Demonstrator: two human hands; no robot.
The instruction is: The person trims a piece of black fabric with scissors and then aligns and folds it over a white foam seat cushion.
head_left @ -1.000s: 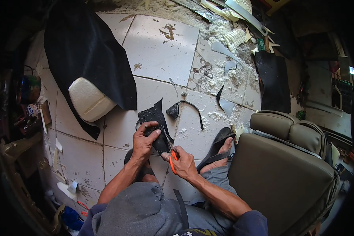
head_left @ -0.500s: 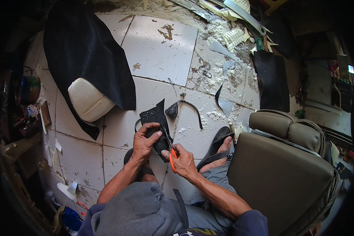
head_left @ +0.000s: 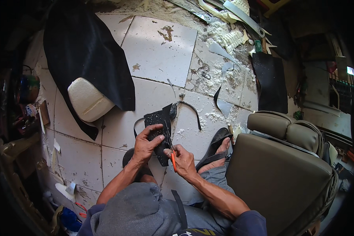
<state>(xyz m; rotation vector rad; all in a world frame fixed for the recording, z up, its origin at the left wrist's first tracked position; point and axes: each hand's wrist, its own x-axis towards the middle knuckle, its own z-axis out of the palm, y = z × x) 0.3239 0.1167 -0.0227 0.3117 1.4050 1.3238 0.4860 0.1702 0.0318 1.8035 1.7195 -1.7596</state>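
Note:
Between thumb and fingers, my left hand point(head_left: 147, 146) grips a piece of black sheet material point(head_left: 158, 122) flecked with white crumbs. My right hand point(head_left: 183, 159) is closed around the orange handles of a pair of scissors point(head_left: 174, 160). Their blades lie along the right edge of the black piece and are partly hidden by it and my fingers. Just beyond, a curled black offcut strip point(head_left: 192, 109) rests on the tiles. A thin dark loop point(head_left: 136, 125) shows left of the piece.
A large black sheet point(head_left: 92, 51) lies at far left, a cream foam block point(head_left: 88, 100) on it. A brown padded seat point(head_left: 277, 173) stands close on my right. Foam crumbs and scraps point(head_left: 224, 74) litter the tiled floor point(head_left: 157, 51); another black sheet point(head_left: 270, 82) lies at right.
The black piece has turned slightly and shifted a little right in my left hand. The scissor handles look closer together, and my right hand has hardly moved.

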